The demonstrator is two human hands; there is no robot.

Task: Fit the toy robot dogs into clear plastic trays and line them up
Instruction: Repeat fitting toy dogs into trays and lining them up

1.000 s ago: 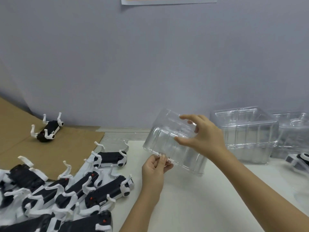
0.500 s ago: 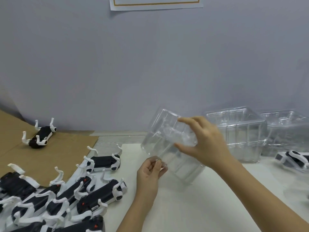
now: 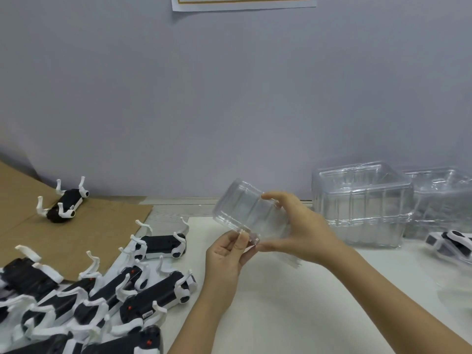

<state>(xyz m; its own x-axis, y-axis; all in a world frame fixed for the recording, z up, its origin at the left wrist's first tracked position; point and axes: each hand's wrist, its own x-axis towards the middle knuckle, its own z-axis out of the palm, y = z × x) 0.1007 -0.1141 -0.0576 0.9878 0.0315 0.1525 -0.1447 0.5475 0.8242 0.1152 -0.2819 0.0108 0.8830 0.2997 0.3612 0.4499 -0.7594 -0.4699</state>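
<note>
A clear plastic tray [image 3: 242, 208] is held tilted above the white table between both hands. My left hand [image 3: 227, 254] pinches its lower rim from below. My right hand [image 3: 298, 226] grips its right side, thumb under and fingers over the top. Several black-and-white toy robot dogs [image 3: 155, 292] lie on their backs at the lower left, legs up. One more dog [image 3: 159, 245] lies closer to the tray, and another [image 3: 65, 203] rests on the cardboard.
A stack of clear trays [image 3: 362, 208] stands at the right by the wall, with a second stack [image 3: 441, 200] behind it. A dog in a tray [image 3: 452, 242] lies at the right edge. Brown cardboard [image 3: 76, 226] covers the left. The grey wall is close.
The tray has turned and tilted further in my hands, and my right hand's grip has shifted along its side. The view has drifted slightly.
</note>
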